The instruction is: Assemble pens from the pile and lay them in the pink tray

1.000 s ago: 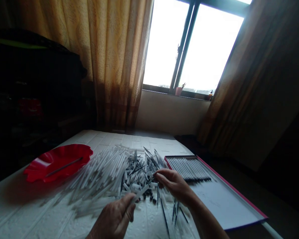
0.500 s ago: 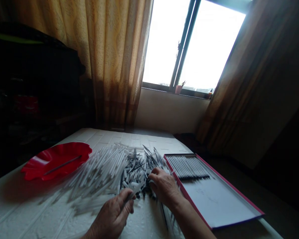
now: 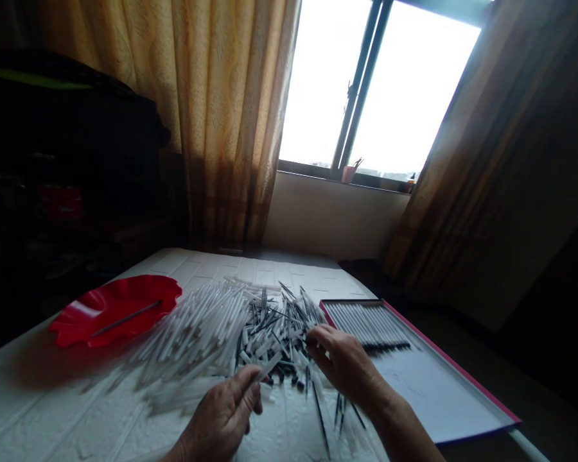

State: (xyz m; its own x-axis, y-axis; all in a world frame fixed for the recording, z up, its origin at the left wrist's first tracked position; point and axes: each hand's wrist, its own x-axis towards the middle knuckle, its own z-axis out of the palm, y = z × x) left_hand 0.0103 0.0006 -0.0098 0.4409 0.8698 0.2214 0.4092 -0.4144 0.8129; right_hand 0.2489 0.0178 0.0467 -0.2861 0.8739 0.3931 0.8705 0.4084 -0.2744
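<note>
My left hand (image 3: 226, 407) is closed around a whitish plastic pen part (image 3: 268, 367), its tip sticking out past the thumb and forefinger. My right hand (image 3: 340, 359) hovers at the right side of the heap, its fingers bent and pinched; what lies between the fingertips is too dark to make out. In front of both hands lies a loose pile of thin black pen refills (image 3: 289, 308) mixed with short white pieces. Small black plugs (image 3: 295, 382) sit just beyond my left fingertips. Many white pen barrels (image 3: 207, 314) spread out left of the pile.
A shallow red-rimmed box (image 3: 443, 410) holds a row of white pens (image 3: 366, 321) with black ends at the right. At left, a red wavy-edged plate (image 3: 84, 305) bears one thin stick (image 3: 125, 319). White brick-patterned cover (image 3: 38, 417) lies over the table.
My right hand has shifted right, away from the left hand, uncovering refills and black plugs beneath it. The left hand stays nearly in place with its piece. The view has shifted slightly.
</note>
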